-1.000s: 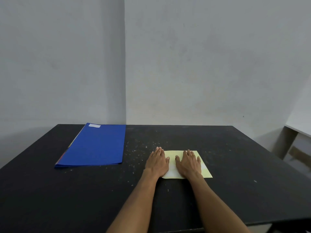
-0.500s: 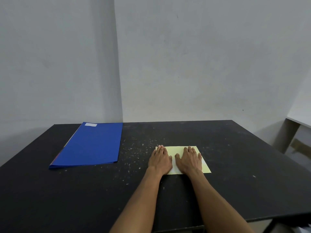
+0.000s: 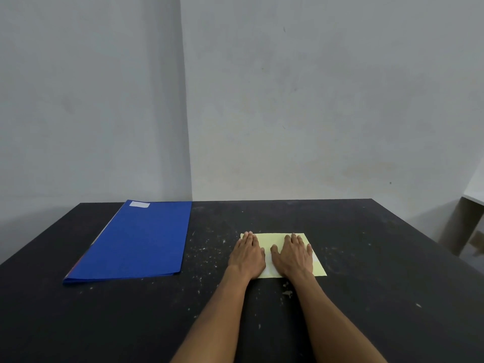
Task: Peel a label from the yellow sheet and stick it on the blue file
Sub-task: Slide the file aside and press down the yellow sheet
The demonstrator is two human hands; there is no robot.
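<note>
A yellow sheet (image 3: 272,238) lies flat on the black table (image 3: 366,271), just right of centre. My left hand (image 3: 247,256) rests palm down on its left edge, fingers together and flat. My right hand (image 3: 294,255) lies palm down on the middle of the sheet. Neither hand holds anything. A white patch of the sheet shows between my hands. The blue file (image 3: 136,242) lies closed on the left of the table, apart from my hands, with a small white label (image 3: 139,204) near its far corner.
Grey walls meet in a corner behind the table. A pale piece of furniture (image 3: 471,205) stands past the table's right edge. White specks are scattered over the table between the file and the sheet.
My hands stay flat on the yellow sheet. The view has shifted a little; the sheet and the file have not moved on the table.
</note>
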